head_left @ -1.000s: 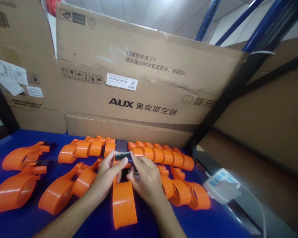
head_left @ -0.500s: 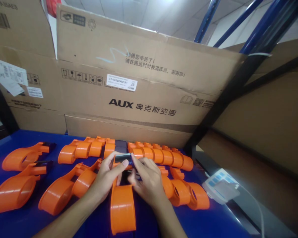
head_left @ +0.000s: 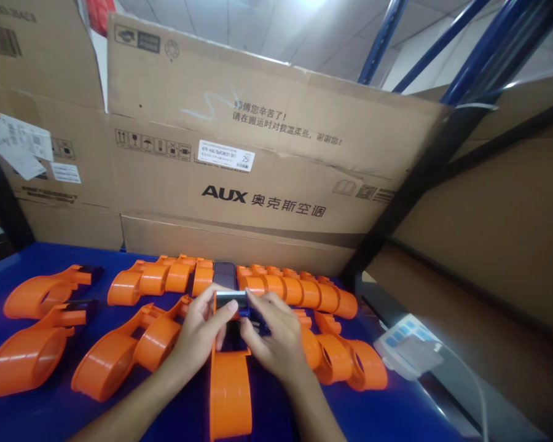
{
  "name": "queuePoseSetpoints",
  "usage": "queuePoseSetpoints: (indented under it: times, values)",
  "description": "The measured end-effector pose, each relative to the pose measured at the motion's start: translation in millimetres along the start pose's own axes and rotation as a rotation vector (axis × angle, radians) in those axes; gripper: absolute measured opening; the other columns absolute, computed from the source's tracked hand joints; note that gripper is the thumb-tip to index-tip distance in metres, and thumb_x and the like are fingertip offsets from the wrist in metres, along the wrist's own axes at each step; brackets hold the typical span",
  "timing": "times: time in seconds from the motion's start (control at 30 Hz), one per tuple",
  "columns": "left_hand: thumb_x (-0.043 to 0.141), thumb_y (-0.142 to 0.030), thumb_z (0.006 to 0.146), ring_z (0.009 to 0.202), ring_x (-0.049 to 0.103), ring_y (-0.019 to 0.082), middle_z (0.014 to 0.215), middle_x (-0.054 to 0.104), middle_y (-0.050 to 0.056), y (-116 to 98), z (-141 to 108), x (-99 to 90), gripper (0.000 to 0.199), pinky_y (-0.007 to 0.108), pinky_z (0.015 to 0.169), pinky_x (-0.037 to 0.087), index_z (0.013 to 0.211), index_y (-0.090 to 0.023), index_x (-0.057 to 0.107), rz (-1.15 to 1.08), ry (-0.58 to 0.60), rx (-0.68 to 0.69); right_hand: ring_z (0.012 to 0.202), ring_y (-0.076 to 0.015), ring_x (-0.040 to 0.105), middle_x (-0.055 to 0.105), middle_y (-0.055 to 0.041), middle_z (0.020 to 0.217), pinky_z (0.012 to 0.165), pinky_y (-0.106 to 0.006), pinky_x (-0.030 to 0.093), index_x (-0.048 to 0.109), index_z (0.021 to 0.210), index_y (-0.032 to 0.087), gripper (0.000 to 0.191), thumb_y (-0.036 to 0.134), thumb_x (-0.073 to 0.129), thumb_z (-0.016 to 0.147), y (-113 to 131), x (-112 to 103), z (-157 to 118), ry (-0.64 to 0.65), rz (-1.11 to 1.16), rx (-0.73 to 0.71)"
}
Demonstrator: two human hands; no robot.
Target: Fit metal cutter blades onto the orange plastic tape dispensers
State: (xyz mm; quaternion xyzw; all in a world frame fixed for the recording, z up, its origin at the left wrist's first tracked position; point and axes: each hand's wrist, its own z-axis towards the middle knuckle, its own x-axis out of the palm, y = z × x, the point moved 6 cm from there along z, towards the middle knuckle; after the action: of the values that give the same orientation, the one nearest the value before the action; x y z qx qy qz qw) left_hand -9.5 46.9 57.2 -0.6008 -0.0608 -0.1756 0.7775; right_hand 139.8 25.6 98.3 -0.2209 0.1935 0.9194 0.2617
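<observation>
Between my hands is an orange tape dispenser [head_left: 231,393], its broad round hub hanging toward me. At its far end sits a dark plate [head_left: 225,299] with a toothed edge along the top. My left hand [head_left: 205,320] is closed around the left side of this end, thumb pressed on the plate. My right hand [head_left: 273,325] grips the right side, index fingertip at the plate's right corner and thumb by a small dark blue part [head_left: 244,312]. My fingers partly cover the inside of the frame.
Several orange dispenser bodies [head_left: 154,279] stand in rows on the blue table [head_left: 133,423]. Two at the left [head_left: 27,344] carry dark end pieces. A dark phone-like slab [head_left: 225,274] lies behind my hands. Cardboard [head_left: 258,159] walls the back; a white box with a cable [head_left: 410,347] is at right.
The toothed plate is tilted further toward me, showing more of its face. The dispenser has shifted slightly down, and my right thumb and fingers have moved up against the dark blue part.
</observation>
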Motion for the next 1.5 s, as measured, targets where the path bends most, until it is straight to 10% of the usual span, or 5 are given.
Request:
queuePoseSetpoints:
  times: [0.5,0.83,1.27,1.5]
  values:
    - [0.074,-0.044,0.086,0.03,0.036,0.006,0.049,0.052,-0.008,-3,0,-4.9,0.028,0.02,0.035,0.024,0.097,-0.019,0.067,0.002,-0.038,-0.006,0.075,-0.0219,0.066,0.071,-0.0086,0.091,0.063,-0.035,0.058,0.062,0.142,0.021,0.048,0.017,0.06,0.094,9,2,2,0.021,0.086,0.035]
    - [0.077,-0.043,0.082,0.028,0.034,0.005,0.05,0.056,-0.006,0,2,-10.6,0.031,0.022,0.036,0.022,0.098,-0.019,0.065,-0.101,-0.023,-0.07,0.074,-0.0215,0.069,0.072,-0.0044,0.079,0.069,-0.032,0.054,0.072,0.087,0.021,0.03,0.028,0.049,0.104,-17,-32,5,-0.232,0.112,0.403]
    - [0.075,-0.043,0.084,0.032,0.035,0.005,0.055,0.059,-0.005,-17,-4,-2.7,0.029,0.019,0.037,0.024,0.097,-0.02,0.062,-0.132,-0.107,-0.036,0.091,-0.0254,0.062,0.067,-0.0047,0.089,0.082,-0.039,0.05,0.07,0.087,0.022,0.015,0.011,0.061,0.082,-22,5,6,0.211,0.025,0.343]
    - [0.073,-0.042,0.087,0.033,0.033,0.005,0.049,0.052,-0.008,-9,-3,-5.5,0.027,0.019,0.037,0.024,0.099,-0.02,0.062,-0.089,-0.101,-0.035,0.093,-0.026,0.062,0.07,-0.0057,0.092,0.086,-0.042,0.05,0.072,0.095,0.022,0.017,0.013,0.058,0.09,-21,0,8,0.136,0.053,0.35]
